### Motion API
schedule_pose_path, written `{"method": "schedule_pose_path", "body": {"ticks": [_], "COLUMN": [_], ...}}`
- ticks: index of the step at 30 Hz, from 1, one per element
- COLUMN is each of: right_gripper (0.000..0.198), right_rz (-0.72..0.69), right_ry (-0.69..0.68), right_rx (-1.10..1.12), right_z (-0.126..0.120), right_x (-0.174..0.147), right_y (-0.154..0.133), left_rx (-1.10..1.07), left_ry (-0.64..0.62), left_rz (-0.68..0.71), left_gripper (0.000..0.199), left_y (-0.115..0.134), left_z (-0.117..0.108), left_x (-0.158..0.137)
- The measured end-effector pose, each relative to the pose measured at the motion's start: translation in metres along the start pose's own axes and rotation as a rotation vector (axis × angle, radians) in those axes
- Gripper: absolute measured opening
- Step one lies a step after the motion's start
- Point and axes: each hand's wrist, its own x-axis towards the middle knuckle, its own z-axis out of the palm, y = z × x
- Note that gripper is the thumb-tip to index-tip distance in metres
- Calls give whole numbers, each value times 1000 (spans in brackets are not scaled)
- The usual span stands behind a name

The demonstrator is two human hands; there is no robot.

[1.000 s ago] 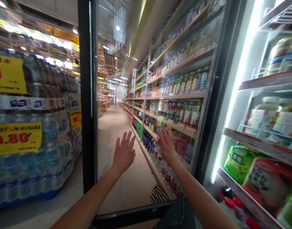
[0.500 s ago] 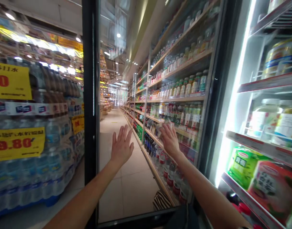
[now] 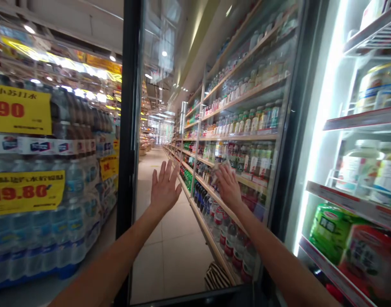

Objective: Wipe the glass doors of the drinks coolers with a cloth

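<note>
An open glass door with a black frame stands in front of me, with drink shelves showing in its pane. My left hand lies against the glass with its fingers spread, and nothing is in it. Farther right on the same pane, my right hand presses a crumpled pale cloth to the glass. Part of the cloth is hidden under the fingers, so I cannot tell its exact material.
At right, a lit cooler has shelves with bottles, a green pack and a red pack. Stacked water bottles with yellow price signs stand at left. Low down is a black-and-white striped item.
The view has shifted a little, so the door frame and bottle stack appear farther right. Both hands stay on the glass in nearly the same pose, the cloth still under my right hand.
</note>
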Motion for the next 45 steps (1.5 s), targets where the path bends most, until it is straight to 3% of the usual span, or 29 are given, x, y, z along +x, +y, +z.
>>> {"method": "schedule_pose_path", "body": {"ticks": [3,5,7,12,14,17,19,23,25,27,30,32,34,37,39,41,43,45], "right_gripper": [47,49,48,45,45,48,48,43,41,42,46,47,45,43,44,45,45,45], "right_rz": [348,460,389,-26,34,313,347,-33,-154,-29,350,408,248,-136,-227,-82,167,317], "right_ry": [230,323,308,89,123,327,372,132,44,111,354,402,315,91,32,118,294,425], "right_rx": [-38,-34,-17,7,-14,-54,-62,-32,-18,-15,-13,-6,5,13,-3,-28,-47,-58], "right_z": [-8,-10,-7,-2,-5,-7,-4,5,5,1,-6,-7,-5,-2,-3,-7,-11,-11], "right_x": [8,14,14,3,3,9,11,5,5,12,34,48,56,56,54,55,61,67], "right_y": [38,48,42,18,27,41,34,-2,-3,12,38,39,23,-2,2,23,49,61], "left_rx": [20,33,43,31,26,22,16,15,18,15,6,4,5,7,11,16,17,14], "left_ry": [12,10,8,-5,5,27,32,28,23,25,41,47,49,50,57,78,104,130], "left_rz": [3,-8,-15,119,131,115,117,126,156,183,171,146,125,134,158,161,153,153], "left_gripper": [58,58,59,54,52,52,53,54,53,51,51,53,53,54,53,52,51,50], "left_y": [-1,1,4,21,28,32,32,31,31,31,31,29,27,21,16,10,6,4], "left_z": [2,3,3,10,14,17,18,18,16,12,5,1,-1,-2,-2,-3,-3,-2], "left_x": [-2,-3,-3,-3,-3,-3,-3,-2,0,6,20,31,41,48,49,50,52,53]}}
